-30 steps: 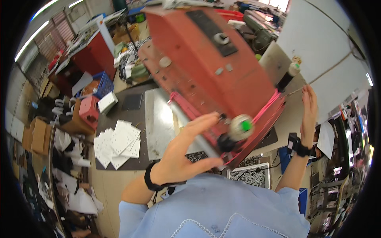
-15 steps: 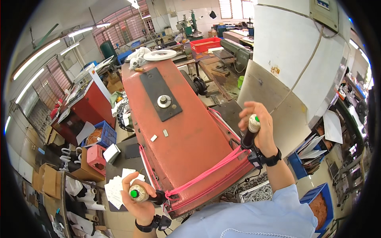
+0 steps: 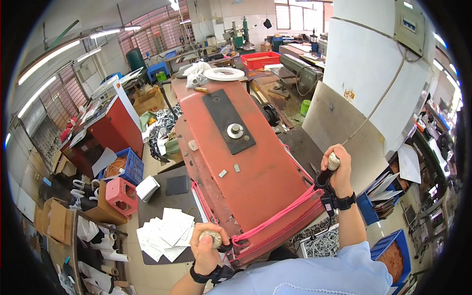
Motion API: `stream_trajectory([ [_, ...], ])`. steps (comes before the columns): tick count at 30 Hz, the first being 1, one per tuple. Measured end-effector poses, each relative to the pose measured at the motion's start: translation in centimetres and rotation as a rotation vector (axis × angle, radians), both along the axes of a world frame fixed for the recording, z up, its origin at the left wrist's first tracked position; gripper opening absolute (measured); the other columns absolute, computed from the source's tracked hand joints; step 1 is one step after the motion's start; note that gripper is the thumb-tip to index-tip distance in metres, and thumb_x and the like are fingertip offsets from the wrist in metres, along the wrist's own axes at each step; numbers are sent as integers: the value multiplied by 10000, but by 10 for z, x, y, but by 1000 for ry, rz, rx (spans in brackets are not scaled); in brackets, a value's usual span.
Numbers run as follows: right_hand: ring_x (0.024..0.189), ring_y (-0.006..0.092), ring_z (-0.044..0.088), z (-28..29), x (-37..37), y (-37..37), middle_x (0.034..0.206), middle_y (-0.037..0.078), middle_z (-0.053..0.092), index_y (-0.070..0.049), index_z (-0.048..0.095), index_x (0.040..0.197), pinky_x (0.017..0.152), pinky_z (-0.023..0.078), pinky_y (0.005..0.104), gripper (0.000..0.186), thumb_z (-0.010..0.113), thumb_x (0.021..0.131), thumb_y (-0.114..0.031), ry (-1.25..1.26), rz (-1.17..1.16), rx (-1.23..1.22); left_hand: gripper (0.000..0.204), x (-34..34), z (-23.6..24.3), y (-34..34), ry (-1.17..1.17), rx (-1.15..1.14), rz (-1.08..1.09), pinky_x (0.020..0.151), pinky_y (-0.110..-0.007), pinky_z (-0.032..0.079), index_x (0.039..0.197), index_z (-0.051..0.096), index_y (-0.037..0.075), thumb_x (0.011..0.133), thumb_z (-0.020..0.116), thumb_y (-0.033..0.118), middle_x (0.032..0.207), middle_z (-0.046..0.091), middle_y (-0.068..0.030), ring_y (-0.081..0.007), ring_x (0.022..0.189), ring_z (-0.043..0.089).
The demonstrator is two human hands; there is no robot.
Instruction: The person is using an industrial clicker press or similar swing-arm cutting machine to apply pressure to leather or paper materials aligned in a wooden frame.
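My left hand [image 3: 205,255] is closed round a cream-wrapped handle [image 3: 210,238] at the near left corner of a red machine arm [image 3: 268,189]. At the near right corner, my right hand [image 3: 341,172] grips a matching handle [image 3: 333,161] with a dark lower part. Fingers wrap both handles, and the green buttons on their tops are out of sight. Pink cords [image 3: 280,214] stretch across the arm's near end between the handles. On top of the arm lie a black plate [image 3: 220,112] with a round metal knob [image 3: 235,130] and two small pale pieces [image 3: 222,173].
White cards [image 3: 169,231] lie spread on a dark table at the left, beside a pink stool [image 3: 122,196] and a blue crate [image 3: 129,169]. A crate of metal pieces [image 3: 322,243] stands below my right arm. A white pillar [image 3: 364,59] rises at the right.
Both hands have closed from loose, spread fingers onto the handles, and the green buttons have gone from sight. The red arm has swung rightward, baring more red surface at its left. The view has shifted too.
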State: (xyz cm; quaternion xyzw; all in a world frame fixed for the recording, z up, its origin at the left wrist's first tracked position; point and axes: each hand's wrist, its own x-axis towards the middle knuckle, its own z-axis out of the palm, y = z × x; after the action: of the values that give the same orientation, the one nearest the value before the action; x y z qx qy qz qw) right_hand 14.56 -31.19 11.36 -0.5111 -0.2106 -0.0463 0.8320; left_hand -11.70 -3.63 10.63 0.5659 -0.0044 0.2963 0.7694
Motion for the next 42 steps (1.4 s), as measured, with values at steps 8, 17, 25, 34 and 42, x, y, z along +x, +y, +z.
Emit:
stream_trajectory([
  [8,523,139,536,5,1,1,624,79,562,6,580,986,511,456,254,519,379,1050,-469,-51,6,1,541,1,-1,-3,-64,34,6,631,-286,492,1083,534,-32,995,447,494,773,624,-148,-180,674,597],
  [17,537,140,547,19,18,-9,639,77,575,21,597,975,511,449,258,556,377,1048,-485,-45,78,-32,573,13,15,-26,-83,128,239,590,-267,467,1087,529,-31,1005,389,519,742,612,-132,-157,623,569],
  [25,876,162,604,23,54,-42,975,109,653,20,592,1162,814,471,273,388,450,1050,-324,-229,-248,-330,457,42,14,-63,-116,153,262,560,-293,441,1083,511,47,1015,380,479,707,546,-85,-150,584,510],
  [34,1167,218,565,29,-61,-21,1236,140,603,38,502,1325,1022,410,356,442,461,1040,-297,-349,120,-547,502,83,8,-111,-151,176,-10,859,-305,445,1352,406,-33,1041,421,360,1104,581,-136,-180,947,561],
  [42,1116,216,588,6,-79,5,1197,157,622,74,451,1357,999,431,344,604,375,1056,-445,-124,179,-397,372,74,-38,-42,134,805,-242,1051,-396,413,1236,622,51,878,697,119,1364,557,-162,-334,1256,533],
])
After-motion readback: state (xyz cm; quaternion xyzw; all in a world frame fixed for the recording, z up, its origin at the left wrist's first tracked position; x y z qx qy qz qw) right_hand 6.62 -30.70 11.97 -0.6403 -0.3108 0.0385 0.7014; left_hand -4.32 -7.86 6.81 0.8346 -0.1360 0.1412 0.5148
